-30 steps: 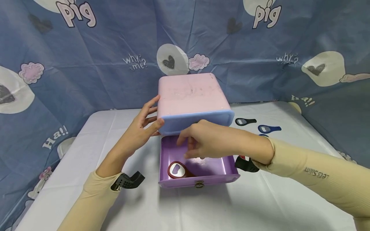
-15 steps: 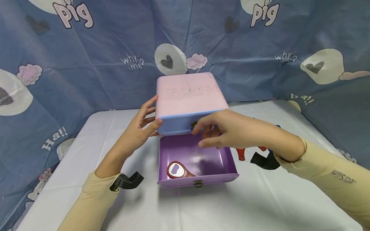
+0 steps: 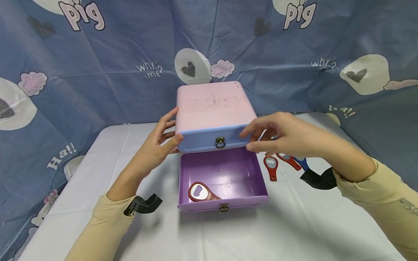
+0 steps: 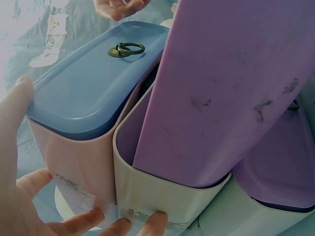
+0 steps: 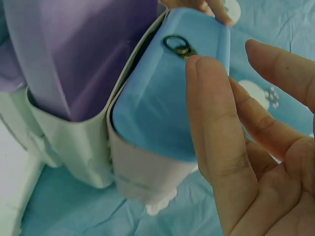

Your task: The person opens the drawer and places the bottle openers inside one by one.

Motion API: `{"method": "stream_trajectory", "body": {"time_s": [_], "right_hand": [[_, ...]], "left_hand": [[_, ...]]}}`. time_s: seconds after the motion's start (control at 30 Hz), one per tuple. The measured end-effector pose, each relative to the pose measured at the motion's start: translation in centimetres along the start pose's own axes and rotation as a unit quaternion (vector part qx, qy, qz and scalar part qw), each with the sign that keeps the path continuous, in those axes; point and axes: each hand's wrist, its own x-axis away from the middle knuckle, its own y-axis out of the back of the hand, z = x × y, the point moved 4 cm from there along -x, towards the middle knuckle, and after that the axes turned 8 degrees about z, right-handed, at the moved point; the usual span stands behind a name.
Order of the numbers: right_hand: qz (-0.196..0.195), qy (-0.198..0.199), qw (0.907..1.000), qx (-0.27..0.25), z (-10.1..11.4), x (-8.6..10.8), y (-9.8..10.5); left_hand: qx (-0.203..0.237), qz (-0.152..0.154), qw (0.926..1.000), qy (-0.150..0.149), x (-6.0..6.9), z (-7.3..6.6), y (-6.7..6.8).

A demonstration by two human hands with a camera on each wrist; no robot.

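A small chest of stacked drawers has a pink top (image 3: 213, 105). Its upper blue drawer (image 3: 200, 139) is closed, with a brass ring pull (image 3: 220, 142). Below it the purple drawer (image 3: 225, 163) is pulled out, and one red bottle opener (image 3: 199, 191) lies at its front left. My left hand (image 3: 151, 150) rests on the chest's left side, fingers spread, thumb at the blue drawer's edge. My right hand (image 3: 282, 134) holds nothing; its fingers are loosely bent near the blue drawer's right end. Whether they touch it, I cannot tell.
On the white table (image 3: 294, 217), right of the chest, lie a red bottle opener (image 3: 271, 165), another red one and a blue handle (image 3: 302, 163), partly behind my right hand. In the left wrist view, a second purple drawer (image 4: 280, 157) sits closed below. A printed blue cloth (image 3: 130, 43) hangs behind.
My right hand has moved from above the open purple drawer rightward to the blue drawer's right end, uncovering the ring pull. My left hand stays on the chest's side.
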Motion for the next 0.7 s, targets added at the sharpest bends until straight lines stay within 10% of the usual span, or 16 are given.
{"method": "stream_trajectory", "body": {"time_s": [0.7], "right_hand": [[-0.075, -0.080, 0.9916, -0.068, -6.5, 2.2, 2.8]], "left_hand": [[0.002, 0.002, 1.0000, -0.003, 0.0, -0.1, 0.0]]}}
